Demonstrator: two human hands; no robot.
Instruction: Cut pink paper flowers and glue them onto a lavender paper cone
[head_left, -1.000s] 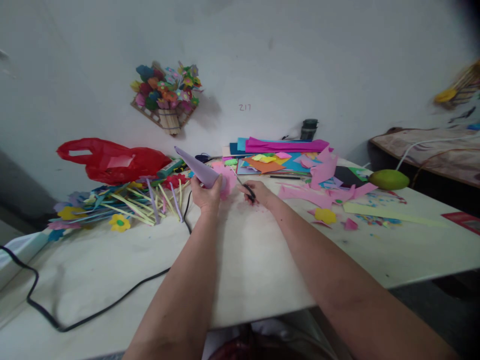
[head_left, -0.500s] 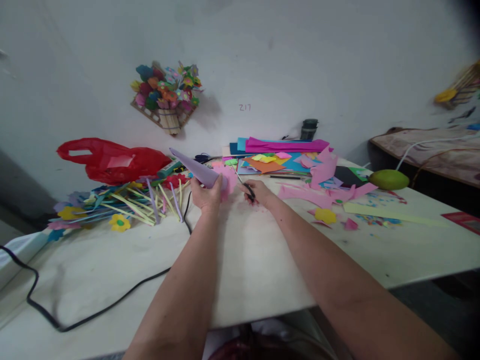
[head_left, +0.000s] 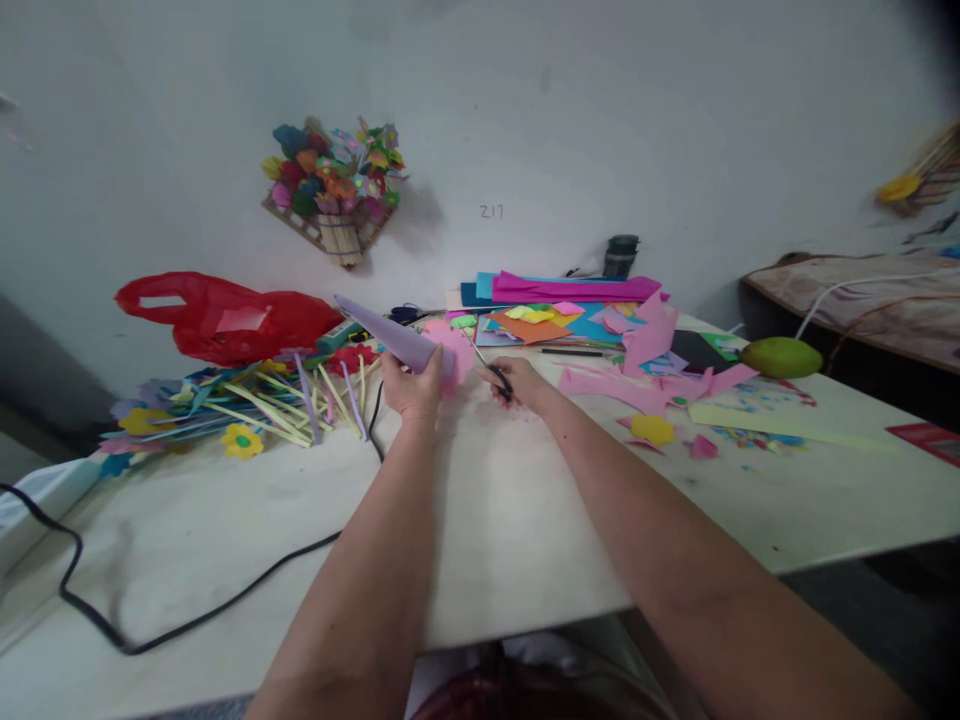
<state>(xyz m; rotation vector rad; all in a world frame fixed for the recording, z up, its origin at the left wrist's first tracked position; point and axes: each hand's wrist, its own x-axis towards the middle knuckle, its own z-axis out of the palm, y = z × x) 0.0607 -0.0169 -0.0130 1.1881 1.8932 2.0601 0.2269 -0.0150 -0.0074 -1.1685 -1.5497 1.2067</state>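
Observation:
Between the thumb and fingers of my left hand (head_left: 412, 388) is a piece of lilac paper (head_left: 394, 337), folded to a long point that aims up and left. My right hand (head_left: 517, 384) is closed around the black handles of a pair of scissors (head_left: 501, 380). Their blades point up and left, just right of the lilac paper's wide end. Pink paper (head_left: 459, 362) shows behind that end; whether my left hand also holds it I cannot tell.
Paper flowers and strips (head_left: 270, 405) lie at left below a red plastic bag (head_left: 229, 325). A black cable (head_left: 225, 603) crosses the table's left side. Coloured sheets (head_left: 574, 289) are stacked at the back. Pink offcuts (head_left: 611, 388) and a green mango (head_left: 780, 357) lie at right.
The lilac paper has shifted slightly in my left hand's hold, with its tip a little further left. The scissors stay close by, and the camera view has moved very slightly.

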